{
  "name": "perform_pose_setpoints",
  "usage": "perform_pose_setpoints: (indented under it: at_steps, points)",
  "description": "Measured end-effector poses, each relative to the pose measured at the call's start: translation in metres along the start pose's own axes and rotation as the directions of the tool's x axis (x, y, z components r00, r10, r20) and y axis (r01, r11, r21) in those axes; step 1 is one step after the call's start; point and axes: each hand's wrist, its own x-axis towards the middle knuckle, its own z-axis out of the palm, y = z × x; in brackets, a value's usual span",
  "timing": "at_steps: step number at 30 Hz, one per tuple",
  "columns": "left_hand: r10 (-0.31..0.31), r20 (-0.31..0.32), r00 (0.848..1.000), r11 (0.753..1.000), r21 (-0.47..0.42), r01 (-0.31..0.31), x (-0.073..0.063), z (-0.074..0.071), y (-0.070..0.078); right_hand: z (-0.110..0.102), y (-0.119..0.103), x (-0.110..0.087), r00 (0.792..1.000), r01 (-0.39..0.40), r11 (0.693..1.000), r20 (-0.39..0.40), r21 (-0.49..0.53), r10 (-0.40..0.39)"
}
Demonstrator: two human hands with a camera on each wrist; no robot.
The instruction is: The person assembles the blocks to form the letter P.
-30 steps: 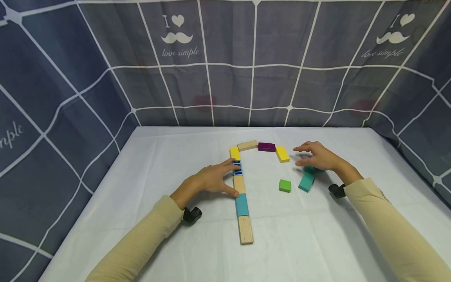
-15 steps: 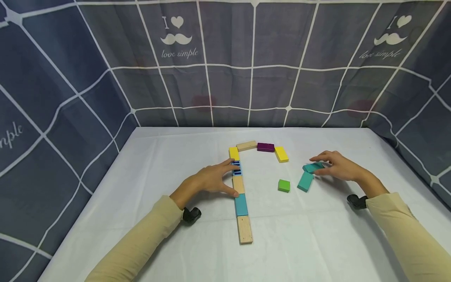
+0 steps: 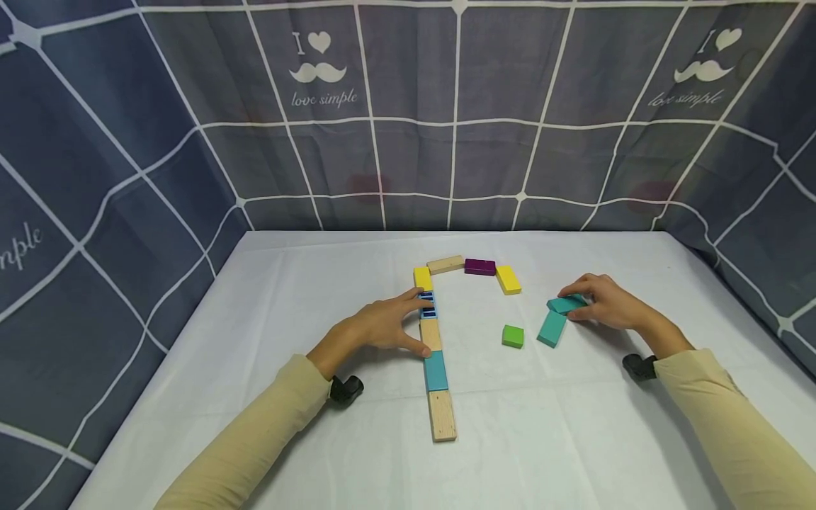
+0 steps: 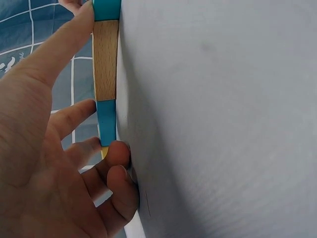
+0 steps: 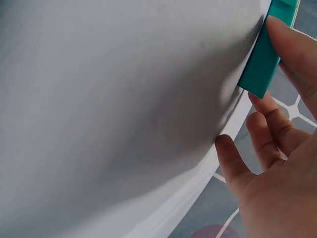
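Observation:
My left hand point(image 3: 382, 322) rests along a straight row of blocks, fingers spread. Its thumb meets the upper end of a blue block point(image 3: 435, 372), and its fingertips touch a dark-and-light-blue patterned block point(image 3: 428, 313). Between them lies a plain wooden block point(image 3: 430, 334), also visible in the left wrist view point(image 4: 106, 59). Over on the right, my right hand point(image 3: 605, 303) pinches a teal block point(image 3: 566, 304) between thumb and fingers; the right wrist view shows the thumb on this teal block's point(image 5: 260, 67) face. A second teal block point(image 3: 552, 329) lies against its near side.
A wooden block point(image 3: 443, 416) ends the row nearest me. Beyond the left hand, a yellow block point(image 3: 423, 278), a wooden block point(image 3: 445, 265), a purple block point(image 3: 480, 267) and another yellow block point(image 3: 508, 280) curve rightward. A small green block point(image 3: 513, 336) lies alone on the white tablecloth point(image 3: 497, 439).
My right hand has moved right and down from beside the right yellow block to the far teal block, and its fingers have closed on it. The left hand has stayed in place.

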Motion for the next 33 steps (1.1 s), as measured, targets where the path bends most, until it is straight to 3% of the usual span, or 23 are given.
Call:
perform_pose_setpoints:
  at_steps: [5,12,23,33]
  points:
    - [-0.011,0.001,1.0,1.0,0.002,0.011,0.0,0.0,0.0,0.001,-0.006,0.006,1.0,0.01,0.999,-0.001,-0.034,-0.01]
    - [-0.019,0.0,1.0,1.0,0.002,0.019,0.0,0.0,0.0,0.004,-0.03,0.022,1.0,0.006,0.999,0.019,-0.042,-0.005]
    - [-0.014,-0.001,1.0,1.0,-0.005,0.014,0.001,0.002,-0.001,0.026,-0.064,0.046,0.994,0.071,0.995,0.086,-0.069,-0.064]
    - [0.0,-0.001,1.0,1.0,0.0,0.0,0.0,0.002,-0.002,0.04,-0.072,0.059,0.99,0.086,0.991,0.123,-0.107,-0.072]
